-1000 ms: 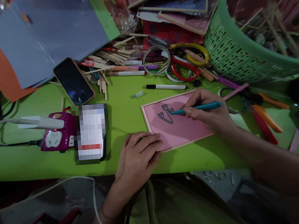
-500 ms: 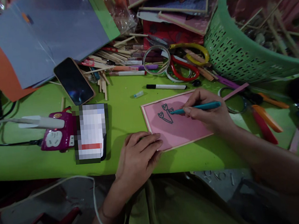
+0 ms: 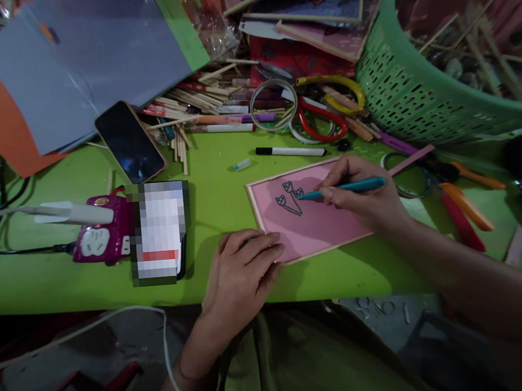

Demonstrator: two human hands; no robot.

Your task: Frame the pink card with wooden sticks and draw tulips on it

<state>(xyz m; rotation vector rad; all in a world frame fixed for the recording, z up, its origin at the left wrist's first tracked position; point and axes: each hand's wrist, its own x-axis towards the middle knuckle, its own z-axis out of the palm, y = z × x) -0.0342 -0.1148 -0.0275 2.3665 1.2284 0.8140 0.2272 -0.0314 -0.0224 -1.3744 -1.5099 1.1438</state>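
Observation:
A pink card (image 3: 322, 230) edged with thin pale wooden strips lies on the green tabletop in front of me. Dark outlines of small flowers with stems (image 3: 291, 199) show on its left half. My right hand (image 3: 360, 193) is closed round a teal pen (image 3: 348, 185), whose tip meets the card beside the rightmost flower. My left hand (image 3: 243, 266) rests with fingers stretched out over the card's lower left corner. Above the card lies a black-and-white marker (image 3: 291, 151), and a small clear pen cap (image 3: 242, 165) is to its left.
To the left are a dark phone (image 3: 130, 142), a second phone with a blurred screen (image 3: 159, 230) and a purple power socket (image 3: 101, 229). Wooden sticks (image 3: 190, 98), a tape ring (image 3: 254, 114) and a green basket (image 3: 388, 89) stand behind. Orange-and-red-handled pliers (image 3: 465, 215) lie right.

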